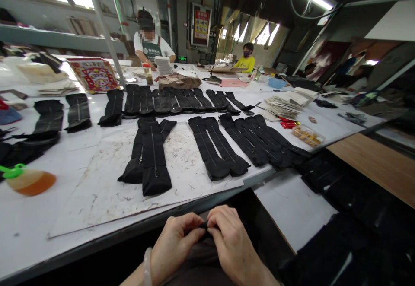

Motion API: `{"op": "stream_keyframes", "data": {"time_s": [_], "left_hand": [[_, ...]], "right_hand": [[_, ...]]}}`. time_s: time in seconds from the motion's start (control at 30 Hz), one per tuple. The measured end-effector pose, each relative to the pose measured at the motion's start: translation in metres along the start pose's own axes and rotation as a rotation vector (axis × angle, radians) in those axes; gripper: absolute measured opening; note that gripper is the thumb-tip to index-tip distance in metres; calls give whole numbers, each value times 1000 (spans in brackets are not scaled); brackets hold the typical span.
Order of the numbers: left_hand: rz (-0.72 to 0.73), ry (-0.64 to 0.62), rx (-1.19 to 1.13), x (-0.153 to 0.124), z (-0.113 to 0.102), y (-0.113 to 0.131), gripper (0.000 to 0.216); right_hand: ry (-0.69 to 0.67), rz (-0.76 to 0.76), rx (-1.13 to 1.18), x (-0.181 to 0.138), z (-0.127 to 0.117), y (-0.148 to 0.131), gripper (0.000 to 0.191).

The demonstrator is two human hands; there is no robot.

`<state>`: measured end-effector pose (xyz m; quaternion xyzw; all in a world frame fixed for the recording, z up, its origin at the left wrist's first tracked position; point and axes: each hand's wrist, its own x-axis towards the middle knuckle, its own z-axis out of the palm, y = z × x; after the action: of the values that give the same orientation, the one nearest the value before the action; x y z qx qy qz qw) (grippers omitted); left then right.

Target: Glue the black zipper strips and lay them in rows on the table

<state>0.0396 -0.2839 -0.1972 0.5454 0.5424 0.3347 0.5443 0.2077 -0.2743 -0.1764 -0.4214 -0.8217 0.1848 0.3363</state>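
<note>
Close to my body, just below the table's front edge, my left hand and my right hand meet fingertip to fingertip. Both are closed in a pinch on a small bit of black fabric; most of it is hidden by the fingers or lost against the dark clothing. Ahead of them, a black zipped boot upper lies partly over another one on a thread-strewn white board. To the right lies a pair of similar uppers, with several more overlapping beside it.
Further back runs a row of black uppers. An orange-liquid bottle with a green top stands left. Stacked pale sheets and a clear box are at right. Two co-workers are across the table.
</note>
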Motion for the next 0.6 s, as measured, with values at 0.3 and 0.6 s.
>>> {"op": "stream_keyframes", "data": {"time_s": [0.3, 0.6], "left_hand": [[-132, -102, -143, 3, -7, -3, 15], [-331, -110, -429, 9, -22, -8, 38]], "right_hand": [[-288, 478, 340, 21, -11, 3, 16], [-218, 683, 741, 16, 10, 30, 13]]}}
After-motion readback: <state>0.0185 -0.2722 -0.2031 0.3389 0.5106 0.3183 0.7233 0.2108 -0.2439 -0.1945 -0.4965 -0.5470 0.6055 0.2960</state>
